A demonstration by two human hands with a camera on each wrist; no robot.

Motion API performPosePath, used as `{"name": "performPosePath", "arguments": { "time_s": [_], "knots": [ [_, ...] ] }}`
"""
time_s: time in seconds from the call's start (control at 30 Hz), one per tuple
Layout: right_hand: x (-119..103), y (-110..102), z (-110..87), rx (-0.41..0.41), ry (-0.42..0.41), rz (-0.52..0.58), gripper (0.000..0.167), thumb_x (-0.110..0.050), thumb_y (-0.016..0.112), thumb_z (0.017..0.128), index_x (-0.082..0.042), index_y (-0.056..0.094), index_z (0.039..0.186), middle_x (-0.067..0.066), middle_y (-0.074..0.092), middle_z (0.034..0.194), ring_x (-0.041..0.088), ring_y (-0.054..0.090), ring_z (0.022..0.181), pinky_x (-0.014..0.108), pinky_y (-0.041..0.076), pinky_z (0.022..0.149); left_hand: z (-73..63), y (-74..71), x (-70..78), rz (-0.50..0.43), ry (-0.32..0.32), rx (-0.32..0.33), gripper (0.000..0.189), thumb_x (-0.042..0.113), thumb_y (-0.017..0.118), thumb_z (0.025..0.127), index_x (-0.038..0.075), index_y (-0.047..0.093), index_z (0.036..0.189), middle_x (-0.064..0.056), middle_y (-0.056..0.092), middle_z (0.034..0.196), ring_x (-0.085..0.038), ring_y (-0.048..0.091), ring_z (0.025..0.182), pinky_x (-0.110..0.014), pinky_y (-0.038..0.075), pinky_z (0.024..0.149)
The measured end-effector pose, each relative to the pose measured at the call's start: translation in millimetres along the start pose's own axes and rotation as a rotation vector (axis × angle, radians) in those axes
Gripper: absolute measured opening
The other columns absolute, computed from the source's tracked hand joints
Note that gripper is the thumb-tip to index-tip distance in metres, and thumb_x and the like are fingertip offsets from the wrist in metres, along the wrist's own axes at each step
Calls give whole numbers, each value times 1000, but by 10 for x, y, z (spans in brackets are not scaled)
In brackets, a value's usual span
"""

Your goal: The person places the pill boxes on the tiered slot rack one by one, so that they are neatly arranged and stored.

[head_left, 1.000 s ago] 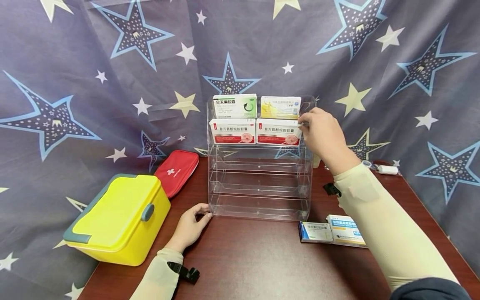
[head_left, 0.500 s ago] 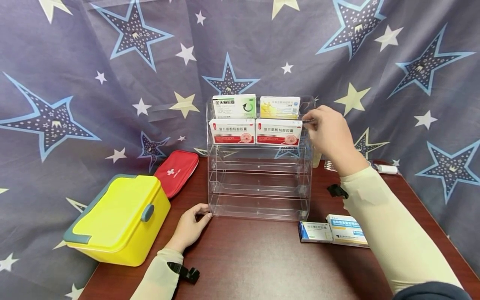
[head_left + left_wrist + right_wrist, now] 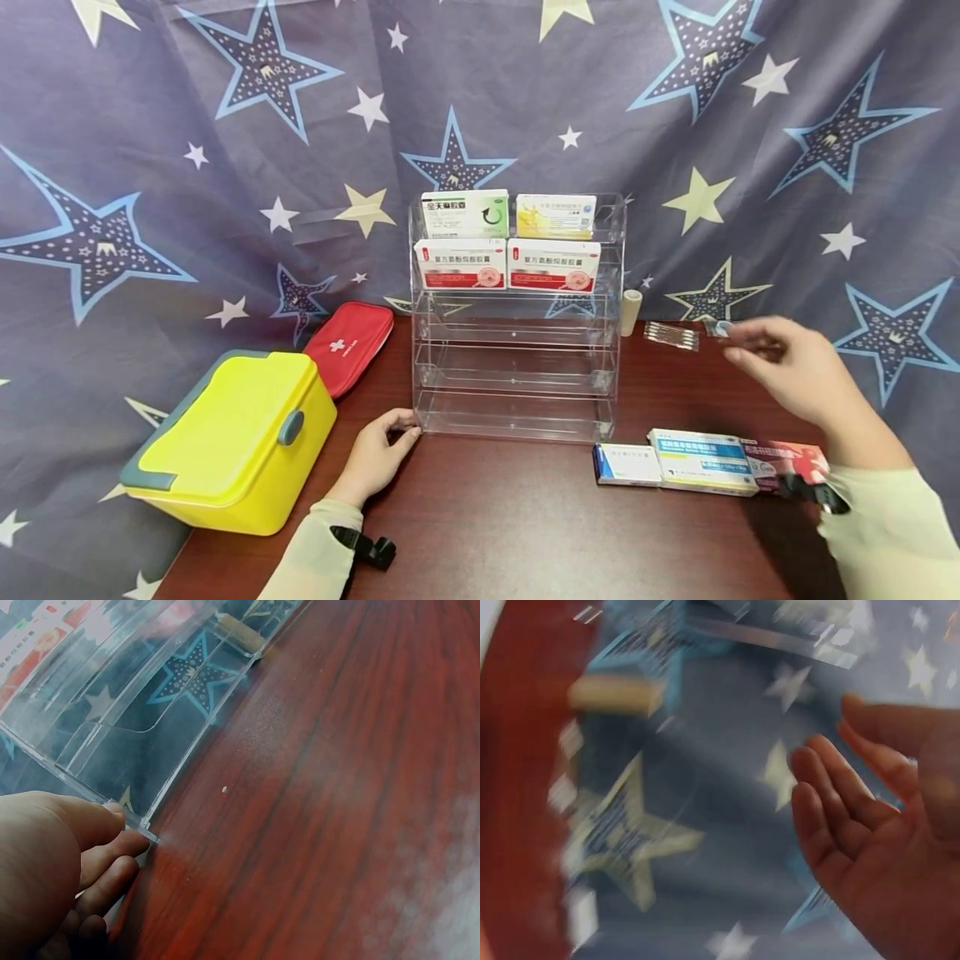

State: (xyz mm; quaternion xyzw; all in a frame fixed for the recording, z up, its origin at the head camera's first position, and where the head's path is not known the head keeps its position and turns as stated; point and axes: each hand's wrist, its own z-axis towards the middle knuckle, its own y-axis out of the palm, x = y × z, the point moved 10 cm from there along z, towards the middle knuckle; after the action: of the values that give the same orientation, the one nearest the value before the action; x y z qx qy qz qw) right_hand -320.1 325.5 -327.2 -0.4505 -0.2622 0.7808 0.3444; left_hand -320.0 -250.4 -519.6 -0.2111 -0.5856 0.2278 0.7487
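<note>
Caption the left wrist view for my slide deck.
Left hand gripping a clear plastic tiered display rack by a bottom corner, on a red-brown wood-grain table.

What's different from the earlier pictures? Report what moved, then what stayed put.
The right hand has left the clear rack's upper right side and moved right and down in the head view; the right wrist view shows nothing held in it. With the arm shifted, the red box shows. Unchanged: the left hand at the rack's lower left corner and the four boxes on the rack.
</note>
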Motion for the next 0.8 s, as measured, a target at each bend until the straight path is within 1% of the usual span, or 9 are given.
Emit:
{"name": "performPosePath", "arguments": {
  "time_s": [0.1, 0.2, 0.27, 0.33, 0.47, 0.53, 0.63, 0.73, 0.8],
  "knots": [
    [452, 52, -335, -103, 40, -12, 31, -17, 84, 91, -9, 74, 119, 15, 77, 105, -12, 61, 85, 8, 46, 71, -1, -2, -1, 4, -2, -2, 19, 14, 77, 98, 16, 73, 116, 4, 73, 105, -14, 67, 103, -44, 52, 95],
    [874, 114, -631, -198, 114, -51, 40, -22, 84, 91, -5, 71, 125, 24, 73, 116, -9, 62, 87, 12, 48, 68, -4, -2, 6, 13, 3, -1, 18, 15, 77, 98, 17, 73, 116, 5, 73, 104, -14, 67, 102, -43, 52, 95],
    [1112, 163, -808, -254, 165, -61, 48, -25, 84, 92, -1, 68, 129, 29, 69, 122, -8, 62, 89, 14, 49, 67, -8, -6, 14, 13, 3, 1, 18, 15, 77, 98, 17, 73, 115, 5, 73, 104, -14, 67, 102, -43, 52, 95],
    [1304, 209, -964, -288, 214, -38, 53, -26, 84, 92, 3, 65, 132, 34, 65, 127, -8, 61, 89, 15, 49, 66, -12, -8, 16, 8, -2, 1, 17, 15, 77, 98, 16, 73, 114, 4, 73, 103, -14, 67, 101, -43, 52, 94],
    [1528, 253, -1180, -311, 237, 6, 58, -21, 85, 90, 11, 62, 132, 36, 65, 124, -6, 63, 86, 12, 49, 66, -20, -1, 8, 10, -11, -5, 17, 14, 77, 98, 15, 73, 115, 4, 72, 103, -14, 67, 101, -43, 52, 94],
    [1603, 252, -1240, -326, 236, -25, 59, -22, 87, 88, 10, 63, 131, 33, 67, 120, -5, 62, 84, 11, 47, 66, -22, 4, 7, 14, -12, -8, 18, 14, 77, 98, 15, 73, 115, 4, 72, 103, -14, 67, 101, -43, 52, 95],
    [1720, 279, -1293, -395, 272, -78, 65, -29, 87, 88, 9, 61, 134, 28, 69, 117, 3, 62, 83, 18, 47, 65, -21, 2, 16, 13, -12, -7, 18, 13, 77, 97, 15, 73, 115, 4, 72, 103, -15, 67, 100, -44, 52, 95],
    [1807, 313, -1316, -461, 307, -90, 70, -32, 85, 90, 11, 57, 137, 26, 69, 115, 12, 63, 87, 23, 49, 65, -18, -3, 28, 10, -12, -5, 17, 13, 76, 97, 15, 73, 114, 4, 72, 102, -15, 67, 101, -44, 51, 95],
    [1843, 327, -1331, -477, 326, -82, 72, -32, 85, 89, 11, 55, 139, 23, 70, 114, 12, 62, 87, 25, 50, 65, -14, -9, 34, 9, -14, -1, 17, 13, 76, 98, 15, 73, 114, 4, 72, 102, -15, 67, 101, -44, 51, 95]
  ]
}}
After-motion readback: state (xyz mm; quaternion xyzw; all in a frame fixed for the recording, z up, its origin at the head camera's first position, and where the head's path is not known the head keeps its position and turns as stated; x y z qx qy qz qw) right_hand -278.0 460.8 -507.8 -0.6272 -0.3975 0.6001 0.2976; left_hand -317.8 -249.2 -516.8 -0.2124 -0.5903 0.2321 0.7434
